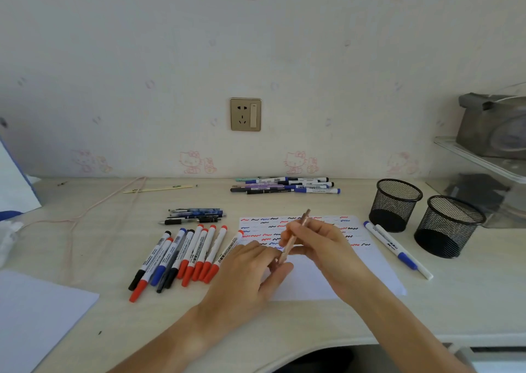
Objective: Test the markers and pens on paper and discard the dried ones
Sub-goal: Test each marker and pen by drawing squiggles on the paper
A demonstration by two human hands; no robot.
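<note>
A white test sheet covered with red, blue and black squiggles lies mid-desk. My right hand holds a thin tan pen tilted over the sheet. My left hand pinches the pen's lower end. Several whiteboard markers with red, blue and black caps lie in a row to the left. A small pile of dark pens sits behind them. Another pile of markers and pens lies by the wall. Two blue-capped markers lie right of the sheet.
Two black mesh pen cups stand at the right. A blank sheet lies at the front left. A pink cable and a ruler lie at the back left. A shelf unit stands far right.
</note>
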